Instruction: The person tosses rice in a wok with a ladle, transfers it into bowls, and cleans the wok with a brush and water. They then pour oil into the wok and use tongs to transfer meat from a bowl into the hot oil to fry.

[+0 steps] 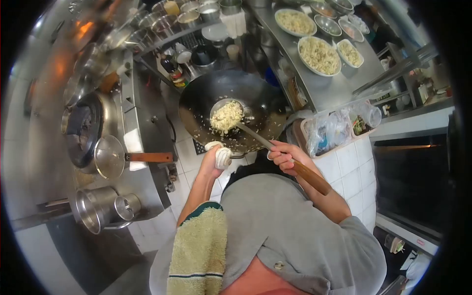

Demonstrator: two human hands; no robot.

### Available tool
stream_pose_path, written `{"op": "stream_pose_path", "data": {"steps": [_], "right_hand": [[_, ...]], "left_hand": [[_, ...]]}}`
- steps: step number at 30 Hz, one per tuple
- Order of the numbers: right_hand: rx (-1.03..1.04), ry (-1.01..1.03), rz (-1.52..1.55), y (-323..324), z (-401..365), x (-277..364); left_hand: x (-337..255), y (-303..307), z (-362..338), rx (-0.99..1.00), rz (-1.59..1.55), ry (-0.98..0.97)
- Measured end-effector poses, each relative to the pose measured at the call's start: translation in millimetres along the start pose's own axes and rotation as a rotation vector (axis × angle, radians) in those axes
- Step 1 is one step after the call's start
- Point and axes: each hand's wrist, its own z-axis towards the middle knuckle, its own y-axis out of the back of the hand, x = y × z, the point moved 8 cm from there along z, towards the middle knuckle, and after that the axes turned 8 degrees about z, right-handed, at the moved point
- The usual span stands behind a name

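A large black wok [265,91] hangs in front of me, tilted, with rice grains scattered over its inside. My left hand [212,160] grips the wok's near handle through a folded white cloth [223,157]. Closed round the wooden-handled wok ladle [258,136] is my right hand [289,158]. The ladle's bowl is over the wok and heaped with fried rice [227,116]. Over my left forearm lies a yellowish towel [199,250] with a green edge.
On the steel counter at upper right stand plates of fried rice [319,55] and metal bowls [328,25]. To the left are a stove with another wok [88,128], a strainer [109,157] and a steel pot [93,209]. Plastic-lined bins [324,132] stand at right.
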Motion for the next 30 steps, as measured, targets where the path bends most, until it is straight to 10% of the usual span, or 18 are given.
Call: {"op": "stream_pose_path", "data": {"steps": [6, 13, 24, 25, 30], "right_hand": [[0.101, 0.076, 0.170, 7, -74, 64], [0.014, 0.711, -0.615, -63, -119, 233], [-0.657, 1.240, -1.144, -32, -48, 378], [-0.637, 1.683, -1.352, -20, -38, 392], [-0.682, 1.348, -1.248, -29, -46, 386]], "left_hand": [[2, -18, -16, -0.152, -0.041, 0.067], [-62, -69, -9, -0.110, 0.038, -0.143], [-85, -88, -14, -0.275, 0.020, -0.200], [-78, -76, -10, -0.275, 0.018, -0.159], [-59, -67, -19, -0.346, -0.042, -0.089]]}}
